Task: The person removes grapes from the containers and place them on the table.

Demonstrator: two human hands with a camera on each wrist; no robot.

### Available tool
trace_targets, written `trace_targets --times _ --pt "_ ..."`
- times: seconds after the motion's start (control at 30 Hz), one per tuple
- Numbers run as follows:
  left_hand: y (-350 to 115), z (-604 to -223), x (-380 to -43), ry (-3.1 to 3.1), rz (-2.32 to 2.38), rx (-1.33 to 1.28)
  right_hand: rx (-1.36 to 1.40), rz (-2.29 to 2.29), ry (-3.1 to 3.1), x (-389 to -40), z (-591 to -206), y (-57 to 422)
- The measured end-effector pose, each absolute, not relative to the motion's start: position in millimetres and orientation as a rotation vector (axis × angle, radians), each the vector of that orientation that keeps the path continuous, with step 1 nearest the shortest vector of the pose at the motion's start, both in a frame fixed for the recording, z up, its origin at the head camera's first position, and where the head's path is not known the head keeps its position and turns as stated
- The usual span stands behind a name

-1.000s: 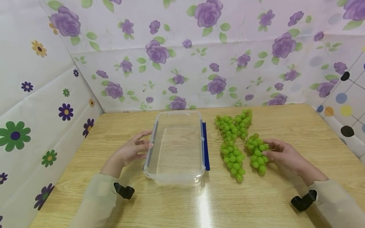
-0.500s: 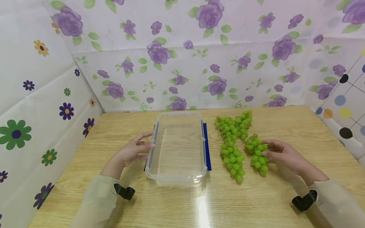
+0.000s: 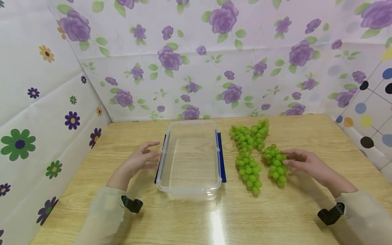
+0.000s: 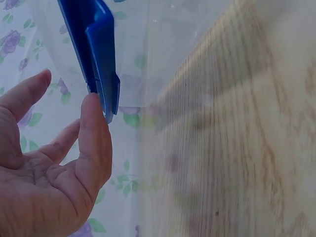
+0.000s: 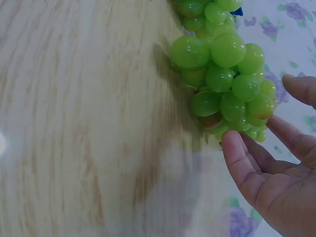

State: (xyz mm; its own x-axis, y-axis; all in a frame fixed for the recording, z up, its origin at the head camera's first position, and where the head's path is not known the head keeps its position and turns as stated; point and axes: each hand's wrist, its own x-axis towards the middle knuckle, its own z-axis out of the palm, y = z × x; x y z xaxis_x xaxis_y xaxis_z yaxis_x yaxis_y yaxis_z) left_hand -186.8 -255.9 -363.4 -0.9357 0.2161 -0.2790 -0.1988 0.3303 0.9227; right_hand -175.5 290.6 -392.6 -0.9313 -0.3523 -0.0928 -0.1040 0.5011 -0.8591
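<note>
A clear plastic food container [image 3: 188, 190] stands on the wooden table, with blue clip flaps [image 3: 221, 158] folded down along its long sides. My left hand [image 3: 139, 160] is beside its left wall, fingers spread and loosely bent. In the left wrist view, a fingertip is at the end of a blue flap [image 4: 102, 54]; whether it touches cannot be told. To the right of the container lie several bunches of green grapes. My right hand [image 3: 309, 166] is at the rightmost bunch [image 3: 276, 166]; in the right wrist view its fingertips are close under the grapes [image 5: 227, 79], the thumb apart.
Another grape bunch [image 3: 249, 175] lies between the container and the rightmost bunch. Two more bunches, one on the left [image 3: 242, 136] and one on the right [image 3: 260, 131], lie behind. Flower-patterned sheets [image 3: 190, 68] hang behind the table [image 3: 171, 221] and along its sides.
My left hand has drawn slightly left, off the container's side. The right thumb has eased away from the rightmost bunch. The container and grapes have hardly moved; the head view has shifted slightly.
</note>
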Motion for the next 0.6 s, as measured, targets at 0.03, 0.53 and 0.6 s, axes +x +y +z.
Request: trace_targets --times 0.03,0.53,0.6 --pt "-256.4 -363.3 -187.7 2.258 1.640 0.011 -0.395 -1.394 2.497 -176.3 -392.4 292.0" --pt "-255.1 -341.1 -198.5 2.483 1.591 -0.021 -0.457 -1.224 2.723 -188.2 -363.8 289.4" --pt "-252.6 -336.9 -200.5 2.501 1.580 -0.010 -0.455 -1.165 2.789 -190.5 -357.6 285.7"
